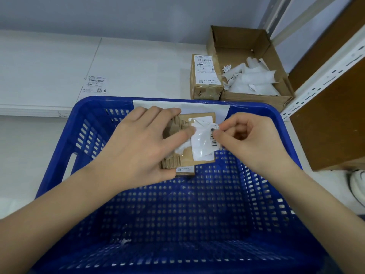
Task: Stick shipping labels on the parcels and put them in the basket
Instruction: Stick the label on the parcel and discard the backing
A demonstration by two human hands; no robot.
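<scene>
A small brown cardboard parcel [199, 120] is held over the far half of a blue perforated basket [177, 214]. My left hand [142, 147] grips the parcel from the left, thumb lying across its top. My right hand [246, 137] pinches the right edge of a white shipping label [201, 144] with a barcode; the label is crumpled and partly lifted off the parcel. A second parcel [205, 78] with a label stuck on its top stands on the table behind the basket. A loose label sheet [94, 86] lies flat on the table at the back left.
An open cardboard box [254, 46] holding crumpled white backing papers sits at the back right. A white perforated shelf post [324, 76] and a brown board stand on the right. A white shoe [357, 184] shows at the right edge. A white paper strip is taped to the basket's far rim.
</scene>
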